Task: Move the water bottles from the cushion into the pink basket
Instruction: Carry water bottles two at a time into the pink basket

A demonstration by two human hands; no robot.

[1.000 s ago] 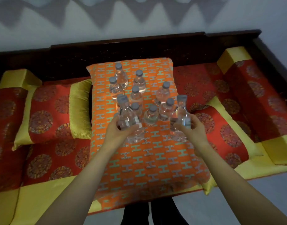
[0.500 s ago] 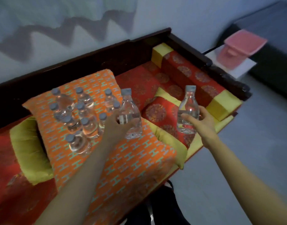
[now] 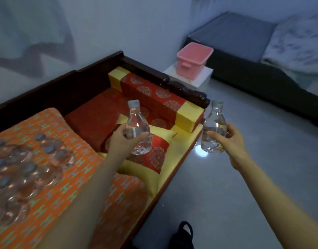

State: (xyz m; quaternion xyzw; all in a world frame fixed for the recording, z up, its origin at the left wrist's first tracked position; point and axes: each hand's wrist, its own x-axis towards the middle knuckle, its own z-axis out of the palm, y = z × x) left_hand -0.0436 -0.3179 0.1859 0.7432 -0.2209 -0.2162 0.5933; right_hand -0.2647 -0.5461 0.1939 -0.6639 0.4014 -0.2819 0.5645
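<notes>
My left hand (image 3: 121,141) grips a clear water bottle (image 3: 137,126) with a grey cap, held upright above the red and yellow seat cushions. My right hand (image 3: 230,139) grips a second clear bottle (image 3: 214,126), upright over the grey floor past the bench's edge. Several more bottles (image 3: 28,169) stand blurred on the orange patterned cushion (image 3: 79,177) at the lower left. The pink basket (image 3: 193,61) sits on a white stand (image 3: 203,81) beyond the bench's far armrest, well ahead of both hands.
The dark wooden bench frame (image 3: 187,88) with a red and yellow bolster (image 3: 154,97) lies between my hands and the basket. A dark low bed (image 3: 262,51) runs along the right. Grey floor (image 3: 244,177) spreads to the right. A black shoe (image 3: 183,236) shows at the bottom.
Both hands have carried their bottles off the orange cushion to the right. My view has swung right, bringing the pink basket nearer the centre and the right bottle over the floor.
</notes>
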